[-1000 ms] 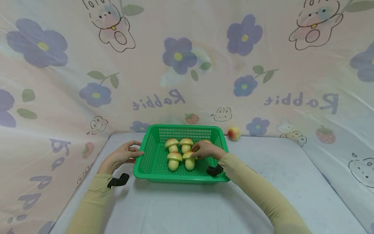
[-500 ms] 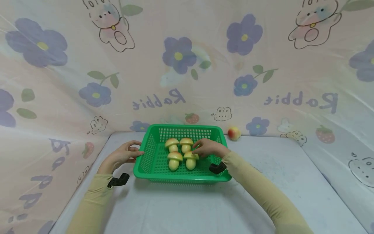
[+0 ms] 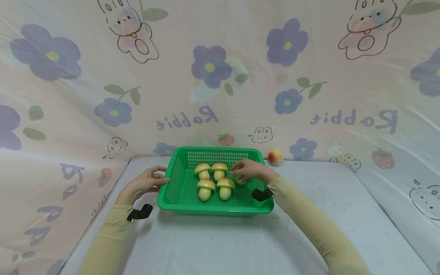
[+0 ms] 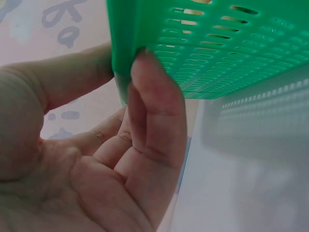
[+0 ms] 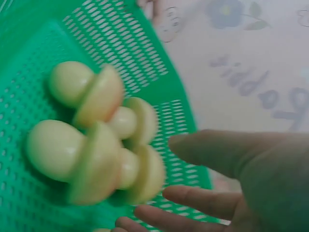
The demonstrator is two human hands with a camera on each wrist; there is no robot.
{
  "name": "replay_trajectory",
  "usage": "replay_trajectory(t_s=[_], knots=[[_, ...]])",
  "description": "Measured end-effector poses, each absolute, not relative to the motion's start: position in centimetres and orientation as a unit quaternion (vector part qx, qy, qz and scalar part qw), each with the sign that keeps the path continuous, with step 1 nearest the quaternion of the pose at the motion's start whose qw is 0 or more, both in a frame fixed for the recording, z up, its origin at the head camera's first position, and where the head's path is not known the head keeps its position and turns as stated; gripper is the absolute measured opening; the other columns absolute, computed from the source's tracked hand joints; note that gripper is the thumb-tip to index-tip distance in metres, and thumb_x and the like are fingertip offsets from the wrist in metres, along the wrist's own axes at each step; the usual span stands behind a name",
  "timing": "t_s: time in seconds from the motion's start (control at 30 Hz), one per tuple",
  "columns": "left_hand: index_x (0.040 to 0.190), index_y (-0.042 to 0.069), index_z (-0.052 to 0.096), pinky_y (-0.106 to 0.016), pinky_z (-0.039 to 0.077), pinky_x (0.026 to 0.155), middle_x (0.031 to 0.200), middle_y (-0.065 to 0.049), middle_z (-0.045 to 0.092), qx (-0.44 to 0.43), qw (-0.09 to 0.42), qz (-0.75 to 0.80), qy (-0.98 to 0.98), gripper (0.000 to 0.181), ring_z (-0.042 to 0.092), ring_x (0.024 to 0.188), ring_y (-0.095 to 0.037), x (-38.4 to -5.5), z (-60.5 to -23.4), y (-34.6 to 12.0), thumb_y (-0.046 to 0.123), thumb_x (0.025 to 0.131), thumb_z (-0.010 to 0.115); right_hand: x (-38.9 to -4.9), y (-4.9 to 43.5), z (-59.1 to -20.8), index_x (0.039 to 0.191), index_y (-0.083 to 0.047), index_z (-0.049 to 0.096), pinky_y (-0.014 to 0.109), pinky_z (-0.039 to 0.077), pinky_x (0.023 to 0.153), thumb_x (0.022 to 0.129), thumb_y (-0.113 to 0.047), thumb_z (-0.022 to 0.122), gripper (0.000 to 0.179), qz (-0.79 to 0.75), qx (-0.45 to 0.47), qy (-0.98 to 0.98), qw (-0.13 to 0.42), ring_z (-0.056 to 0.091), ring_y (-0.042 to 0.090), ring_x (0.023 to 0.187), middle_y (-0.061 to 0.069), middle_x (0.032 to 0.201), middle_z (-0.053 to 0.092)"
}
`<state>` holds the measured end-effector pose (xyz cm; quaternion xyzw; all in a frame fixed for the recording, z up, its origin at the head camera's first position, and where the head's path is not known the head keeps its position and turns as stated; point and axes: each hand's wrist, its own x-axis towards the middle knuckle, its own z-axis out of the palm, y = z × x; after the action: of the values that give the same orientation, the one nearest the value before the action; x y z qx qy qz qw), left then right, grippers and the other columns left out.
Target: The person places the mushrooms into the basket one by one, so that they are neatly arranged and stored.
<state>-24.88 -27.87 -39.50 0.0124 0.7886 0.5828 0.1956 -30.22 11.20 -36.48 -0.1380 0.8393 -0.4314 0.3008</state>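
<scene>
In the head view several toy mushrooms (image 3: 225,188) with yellow-orange caps and pale stems lie in two rows in a green plastic basket (image 3: 213,209). My left hand (image 3: 148,180) pinches the basket's left rim, thumb on one side and fingers on the other in the left wrist view. My right hand (image 3: 252,170) is over the right part of the basket, its fingers spread and holding nothing. Below it another pale mushroom (image 3: 241,181) is mostly hidden. The right wrist view shows thumb and fingers apart, beside the mushroom caps (image 5: 149,174).
A red-and-yellow peach-like fruit (image 3: 275,157) lies behind the basket's right back corner, against the printed curtain (image 3: 240,103). The basket stands on a table with a white cover (image 3: 206,244). Black wrist mounts (image 3: 140,212) are on both sleeves.
My right hand has let go of the front right mushroom and moved right and slightly up, its fingers opening. That mushroom has shifted slightly right. The left hand stays at the rim.
</scene>
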Motion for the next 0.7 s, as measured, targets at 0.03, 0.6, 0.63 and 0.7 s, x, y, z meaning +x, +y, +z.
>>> replay_trajectory(t_s=[0.03,0.6,0.63,0.7], knots=[[0.141,0.002,0.032,-0.035,0.054,0.067,0.095,-0.011,0.060,0.014,0.195,0.581,0.790,0.062,0.058,0.069,-0.017,-24.8,-39.5,-27.9,0.019,0.092,0.067,-30.3,11.5,-36.1,0.133,0.001,0.050,0.046,0.049,0.090,0.094,-0.024,0.063,0.048,-0.440,-0.138,0.836,0.298,0.057,0.038,0.110,0.023,0.126,0.054],[0.143,0.001,0.029,-0.035,0.054,0.070,0.097,-0.012,0.059,0.011,0.194,0.589,0.785,0.065,0.062,0.075,-0.018,-24.8,-39.7,-27.8,0.019,0.093,0.066,-31.3,20.4,-31.6,0.141,0.003,0.038,0.049,0.043,0.097,0.101,-0.025,0.051,0.051,-0.489,-0.127,0.837,0.211,0.052,0.041,0.116,0.029,0.135,0.045],[0.143,0.000,0.029,-0.035,0.054,0.070,0.097,-0.012,0.060,0.011,0.195,0.589,0.784,0.064,0.062,0.075,-0.018,-24.8,-39.7,-27.8,0.019,0.093,0.066,-31.4,20.9,-31.6,0.141,0.003,0.038,0.050,0.043,0.097,0.101,-0.025,0.051,0.051,-0.492,-0.119,0.837,0.207,0.053,0.041,0.115,0.029,0.133,0.046],[0.142,0.000,0.030,-0.035,0.054,0.069,0.097,-0.012,0.060,0.011,0.196,0.590,0.783,0.064,0.062,0.075,-0.017,-24.7,-39.6,-27.7,0.018,0.093,0.066,-31.3,21.9,-31.7,0.140,0.006,0.037,0.051,0.041,0.098,0.101,-0.025,0.050,0.052,-0.493,-0.113,0.839,0.201,0.052,0.041,0.115,0.030,0.131,0.047]])
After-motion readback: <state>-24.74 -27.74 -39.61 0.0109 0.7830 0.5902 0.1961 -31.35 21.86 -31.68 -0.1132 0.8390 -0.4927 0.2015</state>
